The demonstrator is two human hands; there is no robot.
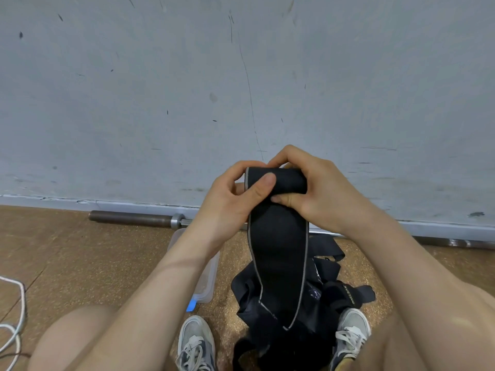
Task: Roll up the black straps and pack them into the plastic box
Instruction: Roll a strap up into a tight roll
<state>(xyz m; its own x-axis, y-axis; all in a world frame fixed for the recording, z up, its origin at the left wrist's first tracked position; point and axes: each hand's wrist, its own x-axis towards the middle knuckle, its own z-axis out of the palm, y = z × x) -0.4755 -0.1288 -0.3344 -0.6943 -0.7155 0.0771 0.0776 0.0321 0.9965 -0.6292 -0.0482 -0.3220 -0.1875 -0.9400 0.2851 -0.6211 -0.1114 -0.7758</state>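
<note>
Gripping the strap [278, 250] roll, left hand [230, 199] and right hand [318, 188] curl around it; pile [329, 277] label [349, 294] reads "XUEYING"; arm [166, 277] half hides box [209, 277].

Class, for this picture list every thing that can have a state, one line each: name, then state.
Black strap with grey edging, top end partly rolled, tail hanging down unrolled.
Left hand, grips the rolled end, thumb pressing on it.
Right hand, grips the rolled end from the other side.
Pile of black straps, loose, unrolled.
Clear plastic box, upright, partly hidden.
Metal barbell, lying flat.
</note>
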